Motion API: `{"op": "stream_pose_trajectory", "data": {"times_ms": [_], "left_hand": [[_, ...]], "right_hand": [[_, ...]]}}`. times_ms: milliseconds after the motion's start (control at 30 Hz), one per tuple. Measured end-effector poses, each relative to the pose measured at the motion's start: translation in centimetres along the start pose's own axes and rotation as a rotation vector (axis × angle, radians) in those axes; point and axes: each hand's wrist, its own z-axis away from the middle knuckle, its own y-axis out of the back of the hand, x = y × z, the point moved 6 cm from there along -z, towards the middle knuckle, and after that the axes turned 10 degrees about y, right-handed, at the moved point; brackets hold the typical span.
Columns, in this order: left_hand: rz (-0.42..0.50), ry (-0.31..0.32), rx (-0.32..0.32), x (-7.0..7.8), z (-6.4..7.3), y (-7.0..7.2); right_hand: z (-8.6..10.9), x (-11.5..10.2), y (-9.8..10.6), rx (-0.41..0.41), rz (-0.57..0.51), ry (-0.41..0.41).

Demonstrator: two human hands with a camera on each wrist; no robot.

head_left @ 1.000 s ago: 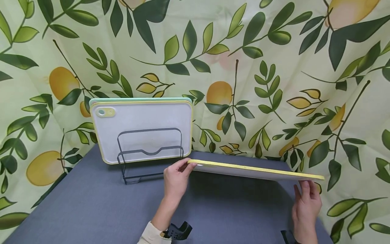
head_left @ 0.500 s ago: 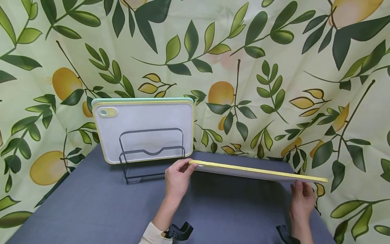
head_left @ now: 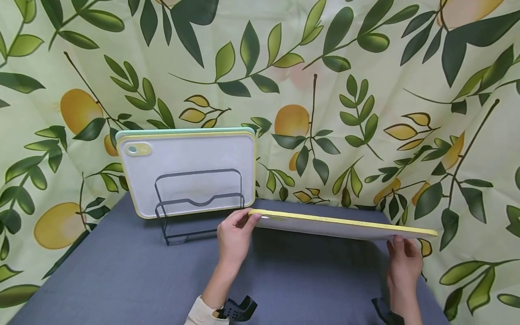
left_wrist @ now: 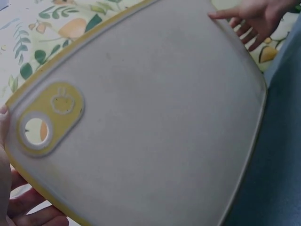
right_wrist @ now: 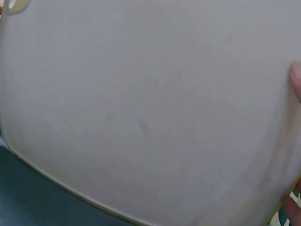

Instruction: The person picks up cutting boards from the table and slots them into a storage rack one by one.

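A white cutting board with a yellow rim (head_left: 341, 225) is held up over the table, seen nearly edge-on in the head view. My left hand (head_left: 234, 239) pinches its left end, thumb on the near face and fingers behind. At the right end my right hand (head_left: 405, 266) holds the edge, thumb on the face. The left wrist view shows the board's broad face (left_wrist: 160, 108), with a yellow oval patch (left_wrist: 63, 104) and a round hole near the left hand. In the right wrist view, the right thumb (right_wrist: 296, 77) lies on the face; most of that hand is out of frame.
A dark wire rack (head_left: 199, 203) stands at the back left. It holds another white board with a yellow rim (head_left: 187, 153), and a mint-green-edged board (head_left: 187, 131) shows behind that. The grey-blue tabletop (head_left: 122, 271) meets a leaf-and-fruit patterned cloth (head_left: 227, 104).
My right hand has shifted a little left along the board's edge. The left hand keeps its hold, and the board stays at almost the same height and tilt.
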Motion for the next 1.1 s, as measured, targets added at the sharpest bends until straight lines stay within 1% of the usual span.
{"op": "stream_pose_trajectory", "data": {"times_ms": [167,267,367,433,533,600,633,733,800,833,867,967,1033,1100], "left_hand": [[-0.016,0.032,0.002,0.3,0.0,0.1],[-0.022,0.043,0.0,0.7,0.1,0.3],[0.014,0.046,-0.02,0.9,0.0,0.3],[0.044,0.054,-0.039,0.7,-0.1,0.2],[0.06,0.082,-0.07,-0.2,-0.5,0.0],[0.037,0.108,-0.105,-1.1,-0.7,-0.4],[0.032,0.119,-0.134,-1.6,-0.8,-0.6],[0.056,0.147,-0.236,-3.1,-1.2,-1.4],[0.077,0.164,-0.286,-4.0,-1.3,-1.7],[0.093,0.173,-0.298,-4.3,-1.4,-1.8],[0.103,0.181,-0.302,-4.7,-1.4,-1.9],[0.104,0.211,-0.278,-5.5,-1.5,-2.1],[0.11,0.219,-0.251,-5.7,-1.4,-2.2],[0.11,0.219,-0.228,-5.8,-1.5,-2.4]], "right_hand": [[-0.1,-0.1,0.0,0.034,-0.032,-0.095],[-0.2,-0.3,0.0,0.049,-0.027,-0.128],[-0.4,-0.6,0.1,0.069,-0.011,-0.145],[-0.4,-0.7,0.1,0.071,0.012,-0.147],[-0.4,-0.7,0.1,0.066,0.05,-0.146],[-0.4,-0.7,0.1,0.065,0.063,-0.138],[-0.4,-0.7,0.1,0.065,0.073,-0.137],[-0.4,-0.6,0.2,0.067,0.108,-0.144],[-0.4,-0.5,0.3,0.07,0.122,-0.146],[-0.3,-0.5,0.3,0.071,0.128,-0.142],[-0.3,-0.5,0.2,0.071,0.128,-0.138],[-0.3,-0.4,0.1,0.062,0.104,-0.118],[-0.3,-0.4,0.1,0.042,0.106,-0.106],[-0.3,-0.3,0.1,0.015,0.127,-0.111]]}}
